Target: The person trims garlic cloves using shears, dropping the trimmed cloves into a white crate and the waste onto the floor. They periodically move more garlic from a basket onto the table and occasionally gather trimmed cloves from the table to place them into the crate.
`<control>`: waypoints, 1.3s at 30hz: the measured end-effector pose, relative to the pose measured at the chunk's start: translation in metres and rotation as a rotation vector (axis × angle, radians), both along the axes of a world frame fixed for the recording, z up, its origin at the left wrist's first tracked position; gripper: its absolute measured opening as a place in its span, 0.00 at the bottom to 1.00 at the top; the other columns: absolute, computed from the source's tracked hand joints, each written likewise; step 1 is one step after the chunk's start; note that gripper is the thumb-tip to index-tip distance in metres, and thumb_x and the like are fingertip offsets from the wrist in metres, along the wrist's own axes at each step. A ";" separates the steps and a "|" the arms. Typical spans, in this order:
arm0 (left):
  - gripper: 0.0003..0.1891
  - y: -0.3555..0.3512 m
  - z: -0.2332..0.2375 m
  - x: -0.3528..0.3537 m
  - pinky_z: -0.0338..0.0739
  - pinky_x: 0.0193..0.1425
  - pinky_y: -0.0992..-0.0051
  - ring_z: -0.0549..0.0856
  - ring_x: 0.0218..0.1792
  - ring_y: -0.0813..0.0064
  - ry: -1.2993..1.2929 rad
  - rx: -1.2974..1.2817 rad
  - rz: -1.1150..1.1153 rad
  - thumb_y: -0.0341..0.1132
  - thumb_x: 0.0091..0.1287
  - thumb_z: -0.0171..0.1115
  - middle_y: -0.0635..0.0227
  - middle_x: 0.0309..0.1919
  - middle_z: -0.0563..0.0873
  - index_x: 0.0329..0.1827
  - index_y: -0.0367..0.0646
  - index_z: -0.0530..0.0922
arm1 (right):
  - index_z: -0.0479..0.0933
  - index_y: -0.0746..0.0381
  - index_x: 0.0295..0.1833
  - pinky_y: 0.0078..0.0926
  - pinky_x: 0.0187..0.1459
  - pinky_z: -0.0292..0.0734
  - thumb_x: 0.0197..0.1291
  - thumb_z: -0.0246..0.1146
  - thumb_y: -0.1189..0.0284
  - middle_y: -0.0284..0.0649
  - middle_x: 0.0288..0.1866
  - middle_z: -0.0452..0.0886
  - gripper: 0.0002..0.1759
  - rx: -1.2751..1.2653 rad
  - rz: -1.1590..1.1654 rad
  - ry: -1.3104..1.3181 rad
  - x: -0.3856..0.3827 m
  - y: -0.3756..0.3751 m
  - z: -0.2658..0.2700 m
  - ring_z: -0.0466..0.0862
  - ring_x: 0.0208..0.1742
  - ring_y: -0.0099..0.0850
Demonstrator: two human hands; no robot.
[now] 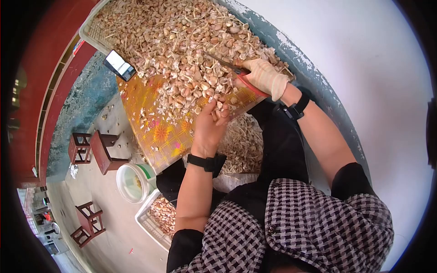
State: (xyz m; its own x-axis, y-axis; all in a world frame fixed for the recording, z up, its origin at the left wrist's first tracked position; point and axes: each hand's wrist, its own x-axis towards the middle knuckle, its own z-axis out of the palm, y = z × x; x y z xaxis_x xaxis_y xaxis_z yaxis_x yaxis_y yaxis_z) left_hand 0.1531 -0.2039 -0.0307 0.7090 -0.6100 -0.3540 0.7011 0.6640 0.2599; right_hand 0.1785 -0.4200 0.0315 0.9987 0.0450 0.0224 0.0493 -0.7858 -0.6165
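My left hand (213,119) is bare, with its fingers curled round a few garlic cloves (220,105) at the near edge of the heap. My right hand (263,78), in a pale striped glove, grips red-handled scissors (248,83). Their dark blades point up and left over the garlic heap (195,50). Both hands are above a table with a yellow flowered cover (161,132), a short distance apart. Cloves and loose skins spread over much of the cover.
A phone (119,65) leans at the heap's left side by a white basket (93,34). Below left are a white bucket (132,183), a white crate of cloves (161,214) and wooden stools (90,223). A wall (364,91) rises at right.
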 end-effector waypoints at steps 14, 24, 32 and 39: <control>0.12 0.027 0.046 -0.063 0.57 0.15 0.86 0.72 0.18 0.81 0.044 0.335 0.128 0.35 0.76 0.43 0.68 0.23 0.79 0.40 0.39 0.73 | 0.83 0.60 0.39 0.43 0.42 0.78 0.45 0.68 0.58 0.50 0.33 0.84 0.19 -0.108 0.270 0.024 -0.076 0.090 0.032 0.84 0.40 0.48; 0.06 0.051 0.038 -0.082 0.71 0.37 0.83 0.75 0.34 0.83 -0.234 0.278 0.169 0.32 0.76 0.50 0.72 0.37 0.78 0.48 0.41 0.73 | 0.80 0.64 0.42 0.38 0.36 0.76 0.51 0.69 0.60 0.49 0.30 0.81 0.20 0.027 0.320 -0.171 -0.083 0.090 0.047 0.83 0.33 0.46; 0.06 0.060 0.064 -0.098 0.62 0.21 0.85 0.71 0.20 0.82 -0.298 0.362 0.379 0.34 0.77 0.48 0.68 0.30 0.78 0.50 0.42 0.70 | 0.79 0.62 0.46 0.37 0.40 0.79 0.53 0.68 0.50 0.46 0.35 0.82 0.26 -0.319 0.110 -0.251 -0.165 0.085 0.046 0.84 0.39 0.45; 0.05 0.061 0.075 -0.113 0.63 0.22 0.84 0.72 0.21 0.81 -0.318 0.437 0.421 0.34 0.76 0.49 0.68 0.30 0.79 0.50 0.45 0.70 | 0.76 0.63 0.41 0.40 0.43 0.79 0.57 0.65 0.48 0.45 0.36 0.82 0.26 -0.336 0.129 -0.046 -0.178 0.093 0.053 0.84 0.41 0.45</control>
State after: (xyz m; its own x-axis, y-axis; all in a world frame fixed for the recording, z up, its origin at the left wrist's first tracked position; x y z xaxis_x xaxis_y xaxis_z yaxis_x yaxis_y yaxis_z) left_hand 0.0400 -0.1425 0.0442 0.9646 -0.1077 -0.2406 0.2514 0.6507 0.7165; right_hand 0.0001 -0.3267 0.0842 0.9826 0.1834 0.0300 0.1833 -0.9298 -0.3193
